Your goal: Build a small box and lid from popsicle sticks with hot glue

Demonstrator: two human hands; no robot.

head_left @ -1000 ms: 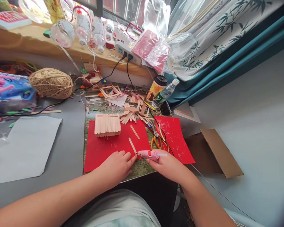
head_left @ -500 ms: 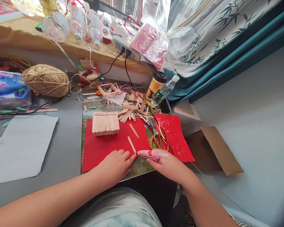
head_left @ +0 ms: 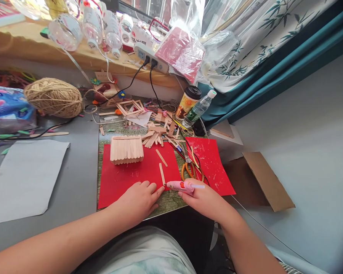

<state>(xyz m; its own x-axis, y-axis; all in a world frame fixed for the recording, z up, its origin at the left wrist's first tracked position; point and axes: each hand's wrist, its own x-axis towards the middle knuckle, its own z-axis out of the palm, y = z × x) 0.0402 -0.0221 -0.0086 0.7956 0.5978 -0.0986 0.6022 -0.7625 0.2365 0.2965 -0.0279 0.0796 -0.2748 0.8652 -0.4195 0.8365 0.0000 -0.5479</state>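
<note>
My right hand [head_left: 205,199] grips a glossy pink plastic glue gun [head_left: 180,185]. My left hand [head_left: 138,201] rests on matt red paper [head_left: 125,179], beside a pale, smooth wooden craft stick [head_left: 162,174]. The rough beige twine ball [head_left: 53,97] looks fibrous.

Off to my left a fat ball of tan jute twine [head_left: 53,97] sits on the grey tabletop [head_left: 77,182], with a big sheet of pale grey paper [head_left: 25,179] lying flat in front of it. At the far edge, a paper coffee cup with a black lid [head_left: 188,102] stands just beside a clear plastic water bottle with a white cap [head_left: 199,108]. A white power strip [head_left: 151,61] rests on the wooden sill [head_left: 31,49], two black plugs in it. To my right lies a brown cardboard flap [head_left: 267,180].
</note>
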